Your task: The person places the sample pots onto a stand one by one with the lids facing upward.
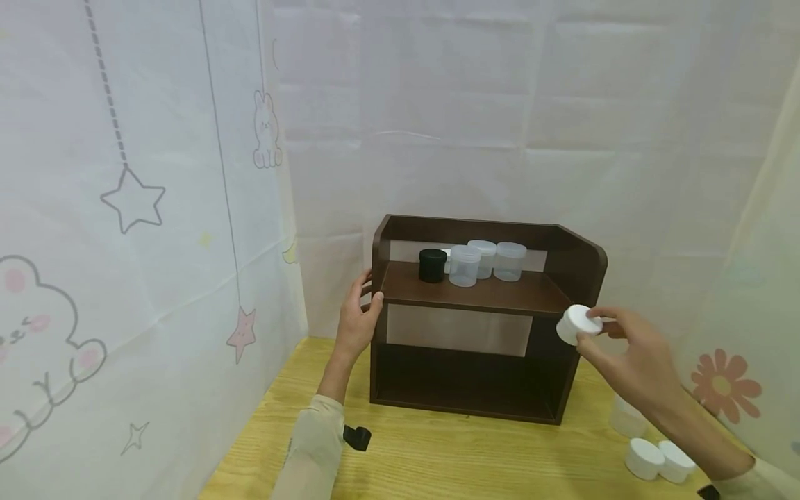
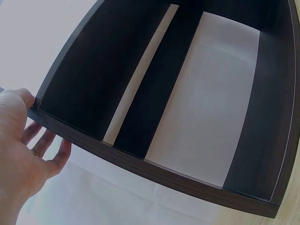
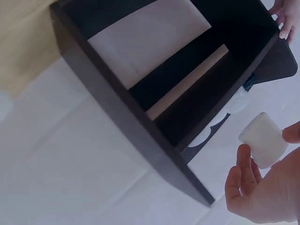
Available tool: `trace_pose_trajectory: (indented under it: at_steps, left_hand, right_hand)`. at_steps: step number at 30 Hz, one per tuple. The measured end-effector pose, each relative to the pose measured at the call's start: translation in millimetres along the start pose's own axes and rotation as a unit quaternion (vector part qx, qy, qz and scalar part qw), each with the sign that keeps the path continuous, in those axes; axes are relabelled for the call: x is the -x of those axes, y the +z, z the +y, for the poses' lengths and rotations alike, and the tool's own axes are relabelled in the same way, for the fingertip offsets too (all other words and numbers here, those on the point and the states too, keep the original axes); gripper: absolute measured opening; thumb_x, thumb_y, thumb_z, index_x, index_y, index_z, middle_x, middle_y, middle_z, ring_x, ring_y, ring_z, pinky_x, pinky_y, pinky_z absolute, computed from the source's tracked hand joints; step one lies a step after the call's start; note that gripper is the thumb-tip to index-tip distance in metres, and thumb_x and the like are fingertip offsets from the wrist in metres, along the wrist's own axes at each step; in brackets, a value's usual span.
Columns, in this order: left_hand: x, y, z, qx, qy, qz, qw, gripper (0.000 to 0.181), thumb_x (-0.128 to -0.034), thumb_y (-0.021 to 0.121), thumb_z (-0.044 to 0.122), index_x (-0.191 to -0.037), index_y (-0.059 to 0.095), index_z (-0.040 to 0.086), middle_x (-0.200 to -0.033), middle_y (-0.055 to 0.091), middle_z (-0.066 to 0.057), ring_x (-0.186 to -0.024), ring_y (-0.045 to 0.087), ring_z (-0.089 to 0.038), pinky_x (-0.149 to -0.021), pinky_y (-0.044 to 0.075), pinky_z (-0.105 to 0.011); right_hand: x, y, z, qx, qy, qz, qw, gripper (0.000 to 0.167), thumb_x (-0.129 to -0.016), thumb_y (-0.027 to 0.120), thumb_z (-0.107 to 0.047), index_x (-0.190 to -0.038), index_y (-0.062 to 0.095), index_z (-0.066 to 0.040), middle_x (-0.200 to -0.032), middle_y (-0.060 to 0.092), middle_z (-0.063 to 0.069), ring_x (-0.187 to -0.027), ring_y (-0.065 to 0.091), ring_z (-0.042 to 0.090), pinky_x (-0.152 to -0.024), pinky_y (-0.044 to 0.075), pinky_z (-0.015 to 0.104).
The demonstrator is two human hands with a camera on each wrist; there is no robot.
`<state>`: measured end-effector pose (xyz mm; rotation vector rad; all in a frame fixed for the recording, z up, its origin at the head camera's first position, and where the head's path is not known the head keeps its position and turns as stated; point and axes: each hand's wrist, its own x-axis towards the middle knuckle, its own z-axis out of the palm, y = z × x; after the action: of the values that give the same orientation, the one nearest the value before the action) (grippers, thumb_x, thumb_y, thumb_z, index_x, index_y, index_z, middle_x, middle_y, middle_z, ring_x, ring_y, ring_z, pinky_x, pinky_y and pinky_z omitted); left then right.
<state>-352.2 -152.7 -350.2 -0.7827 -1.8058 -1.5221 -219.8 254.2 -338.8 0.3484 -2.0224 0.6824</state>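
Observation:
A dark brown two-tier desk shelf [image 1: 400, 281] stands on the table. My left hand [image 1: 361, 316] grips its left side panel; the left wrist view shows thumb and fingers [image 2: 58, 158] on opposite sides of the board. In my right hand [image 1: 644, 354] a small white lidded jar [image 1: 576, 323] is pinched between thumb and fingers, held in the air before the shelf's right side. On the upper tier sit a black jar [image 1: 432, 266] and several translucent jars [image 1: 464, 267]. Something white [image 1: 446, 254] is partly hidden behind the black jar.
Two white jars [image 1: 644, 458] stand on the wooden table [image 1: 431, 458] at right, under my right forearm. A translucent jar [image 1: 627, 418] behind them is partly covered by the arm. Printed curtains [image 1: 156, 292] enclose the table at left, back and right.

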Motion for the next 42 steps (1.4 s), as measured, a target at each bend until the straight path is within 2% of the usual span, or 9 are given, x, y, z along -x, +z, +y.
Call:
trace_pose_trajectory:
  at_steps: [3, 6, 10, 15, 20, 24, 34, 38, 42]
  left_hand:
    - [0.2, 0.2, -1.0, 0.002, -0.001, -0.001, 1.0000, 0.052, -0.1027, 0.056, -0.001, -0.153, 0.041, -0.001, -0.146, 0.046, -0.023, -0.125, 0.050, -0.045, -0.091, 0.048, -0.062]
    - [-0.4, 1.2, -1.9, 0.008, -0.005, 0.001, 1.0000, 0.052, -0.1030, 0.056, 0.000, -0.153, 0.040, 0.001, -0.146, 0.045, -0.023, -0.126, 0.049, -0.045, -0.092, 0.046, -0.062]
    - [-0.9, 4.7, -2.1, 0.015, -0.004, 0.008, 0.9999, 0.052, -0.1034, 0.056, 0.000, -0.153, 0.040, 0.001, -0.147, 0.044, -0.024, -0.127, 0.047, -0.047, -0.093, 0.046, -0.063]
    - [0.5, 9.8, -1.7, 0.018, 0.015, 0.001, 0.9997, 0.052, -0.1030, 0.055, -0.002, -0.153, 0.040, -0.002, -0.146, 0.044, -0.027, -0.126, 0.047, -0.051, -0.090, 0.046, -0.065]
    - [-0.3, 12.9, -1.0, 0.019, 0.004, 0.000, 0.9998, 0.053, -0.1037, 0.055, 0.000, -0.154, 0.039, 0.003, -0.147, 0.044, -0.021, -0.128, 0.047, -0.043, -0.093, 0.045, -0.063]
    - [-0.7, 12.6, -0.4, 0.020, -0.004, 0.006, 0.9998, 0.053, -0.1035, 0.055, 0.000, -0.154, 0.040, 0.005, -0.147, 0.044, -0.019, -0.128, 0.048, -0.040, -0.094, 0.045, -0.062]
    - [5.4, 11.1, 0.1, 0.023, -0.010, -0.002, 0.9997, 0.053, -0.1033, 0.054, -0.001, -0.154, 0.038, 0.001, -0.147, 0.043, -0.024, -0.127, 0.047, -0.045, -0.094, 0.044, -0.064]
    - [3.5, 11.5, -18.2, 0.017, -0.002, -0.001, 0.9999, 0.054, -0.1036, 0.055, 0.000, -0.155, 0.037, 0.001, -0.148, 0.042, -0.025, -0.128, 0.047, -0.048, -0.093, 0.044, -0.064]
    - [2.2, 11.2, -34.0, 0.015, -0.001, 0.003, 0.9999, 0.055, -0.1041, 0.057, 0.006, -0.156, 0.038, 0.008, -0.149, 0.042, -0.021, -0.128, 0.048, -0.045, -0.092, 0.045, -0.063]
  right_hand:
    - [-16.8, 10.1, -7.9, -0.001, -0.027, -0.011, 0.9996, 0.036, -0.081, 0.082, -0.007, -0.114, 0.068, -0.007, -0.103, 0.069, 0.007, -0.087, 0.064, 0.011, -0.077, 0.040, 0.019]
    - [-36.2, 21.5, -10.9, -0.016, -0.040, -0.039, 0.9983, 0.036, -0.085, 0.081, -0.009, -0.117, 0.066, -0.004, -0.107, 0.067, 0.009, -0.085, 0.068, 0.026, -0.074, 0.044, 0.016]
    - [-60.1, 36.3, -8.4, -0.044, -0.039, -0.081, 0.9950, 0.034, -0.090, 0.078, -0.012, -0.119, 0.063, -0.002, -0.112, 0.065, 0.013, -0.083, 0.071, 0.030, -0.070, 0.047, 0.009]
    - [-78.2, 51.6, 1.9, -0.064, -0.035, -0.111, 0.9911, 0.031, -0.092, 0.074, -0.010, -0.118, 0.062, 0.003, -0.112, 0.065, 0.018, -0.084, 0.071, 0.033, -0.068, 0.049, 0.010]
    - [-99.5, 68.1, 8.8, -0.044, -0.006, -0.150, 0.9876, 0.030, -0.095, 0.071, -0.014, -0.119, 0.061, 0.002, -0.116, 0.065, 0.022, -0.092, 0.071, 0.035, -0.071, 0.058, 0.032]
    - [-116.9, 81.9, 7.0, -0.027, 0.040, -0.191, 0.9803, 0.036, -0.097, 0.069, -0.021, -0.122, 0.059, 0.003, -0.122, 0.063, 0.027, -0.103, 0.068, 0.039, -0.078, 0.056, 0.050]
    - [-133.3, 105.8, -1.0, -0.003, 0.089, -0.237, 0.9673, 0.039, -0.097, 0.065, -0.019, -0.124, 0.057, 0.007, -0.127, 0.059, 0.033, -0.111, 0.061, 0.045, -0.086, 0.051, 0.052]
    - [-134.0, 110.0, -5.3, 0.002, 0.104, -0.244, 0.9642, 0.039, -0.097, 0.065, -0.019, -0.125, 0.058, 0.008, -0.127, 0.059, 0.034, -0.110, 0.061, 0.045, -0.086, 0.051, 0.051]
    - [-134.7, 112.4, -4.6, -0.005, 0.096, -0.248, 0.9639, 0.038, -0.098, 0.065, -0.017, -0.127, 0.060, 0.007, -0.129, 0.060, 0.032, -0.114, 0.061, 0.045, -0.089, 0.051, 0.052]
